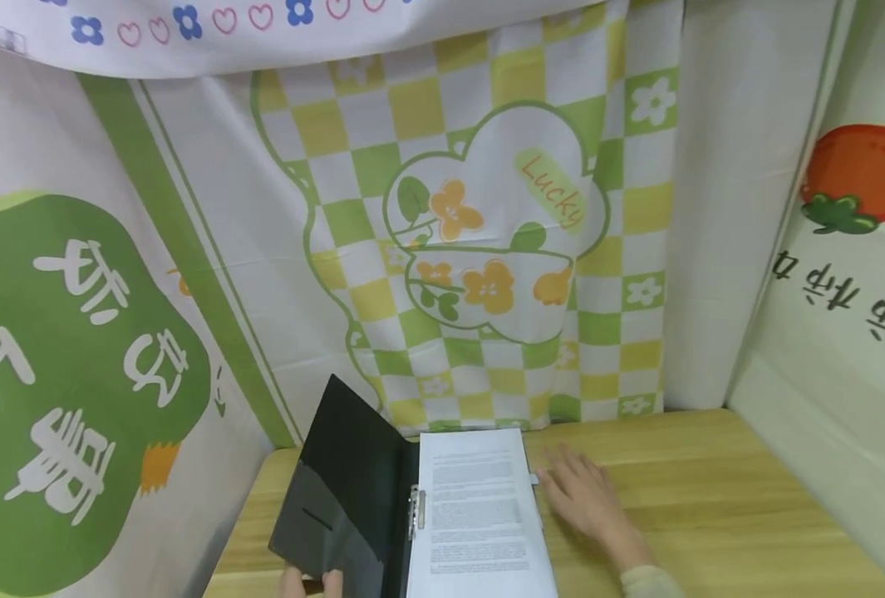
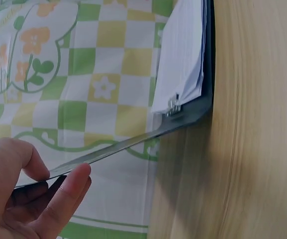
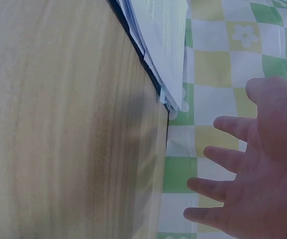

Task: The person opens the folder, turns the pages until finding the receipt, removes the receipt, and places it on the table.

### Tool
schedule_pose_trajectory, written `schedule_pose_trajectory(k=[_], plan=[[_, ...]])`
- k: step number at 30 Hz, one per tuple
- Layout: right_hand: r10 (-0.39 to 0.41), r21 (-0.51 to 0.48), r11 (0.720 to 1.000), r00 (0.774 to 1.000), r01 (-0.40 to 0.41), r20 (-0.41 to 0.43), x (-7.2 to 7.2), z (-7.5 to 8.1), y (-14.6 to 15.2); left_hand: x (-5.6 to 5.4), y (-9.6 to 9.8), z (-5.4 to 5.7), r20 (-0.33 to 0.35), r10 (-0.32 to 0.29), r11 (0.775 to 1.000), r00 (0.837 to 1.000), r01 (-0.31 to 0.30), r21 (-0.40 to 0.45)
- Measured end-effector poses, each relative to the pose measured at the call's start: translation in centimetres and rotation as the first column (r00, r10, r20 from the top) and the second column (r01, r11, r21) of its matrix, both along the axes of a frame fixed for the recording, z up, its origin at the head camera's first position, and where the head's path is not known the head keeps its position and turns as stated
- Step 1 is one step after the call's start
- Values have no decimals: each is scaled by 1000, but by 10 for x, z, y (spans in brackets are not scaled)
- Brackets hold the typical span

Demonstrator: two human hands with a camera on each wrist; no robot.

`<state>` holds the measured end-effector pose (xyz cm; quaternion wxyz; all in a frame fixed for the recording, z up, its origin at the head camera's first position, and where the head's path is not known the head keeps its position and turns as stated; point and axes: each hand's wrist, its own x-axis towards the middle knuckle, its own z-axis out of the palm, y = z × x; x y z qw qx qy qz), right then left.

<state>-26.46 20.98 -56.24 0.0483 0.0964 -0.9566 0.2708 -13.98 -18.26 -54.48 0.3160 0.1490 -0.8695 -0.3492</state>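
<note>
Pinching the raised cover of an open black folder (image 1: 348,473) between thumb and fingers of the left hand (image 2: 39,214), close to the cover's outer corner, at seven o'clock in the head view, with the folder itself on the wooden table (image 1: 696,498) at six. Spreading the right hand (image 1: 584,502) at five o'clock, with fingers straight and nothing in its grasp, just beside the three o'clock edge of the printed papers (image 1: 479,519); cannot tell about contact with the table. Note the metal clip (image 1: 415,511) at the papers' nine o'clock side. For clean handling, best to use a light, sure pinch and turn the cover around its spine in one slow arc, without flexing the thin board. Better, too, to steady the stack with the right palm and square the slightly fanned edges near the small pale tab (image 1: 534,479).
</note>
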Motion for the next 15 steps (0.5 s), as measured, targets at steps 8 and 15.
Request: schedule_pose_trajectory(k=[8, 15], plan=[[8, 0, 1000, 999, -8, -35, -5, 3, -2, -1, -9, 9, 80, -4, 1000, 997, 3, 2], [3, 0, 1000, 999, -3, -34, -7, 4, -1, -10, -17, 6, 159, 21, 988, 987, -44, 147]])
